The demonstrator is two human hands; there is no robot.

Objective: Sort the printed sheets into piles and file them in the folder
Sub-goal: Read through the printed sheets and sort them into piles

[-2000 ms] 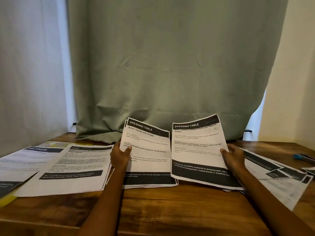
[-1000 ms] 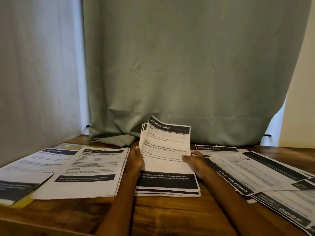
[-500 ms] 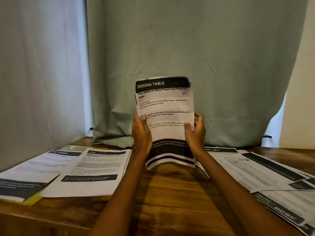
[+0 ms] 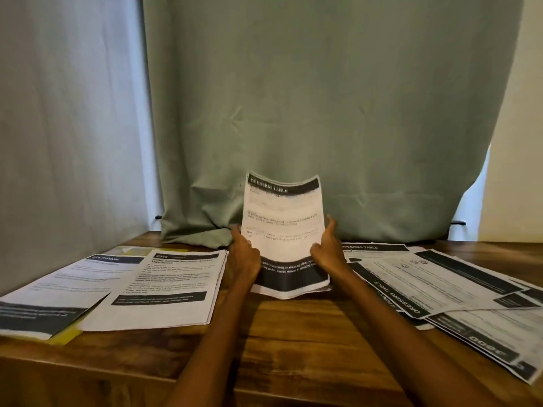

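Observation:
A stack of sheets headed "DRESSING TABLE" [image 4: 283, 227] stands nearly upright at mid-table, its lower edge on the wood. My left hand [image 4: 242, 255] grips its left edge and my right hand [image 4: 327, 248] grips its right edge. Left of it lies a flat pile of printed sheets [image 4: 164, 289], and further left another pile [image 4: 55, 292] on top of a yellow folder [image 4: 63, 336], of which only a corner shows. Loose sheets [image 4: 440, 286] are spread overlapping on the right.
A wooden table [image 4: 293, 336] carries everything; its front edge runs along the bottom. A green curtain [image 4: 323, 113] hangs behind and touches the table's back. A white curtain [image 4: 67, 127] closes the left side.
The right hand laid its sheet onto the middle pile, both hands lifted the stack upright, and it has now come down so its lower edge meets the table.

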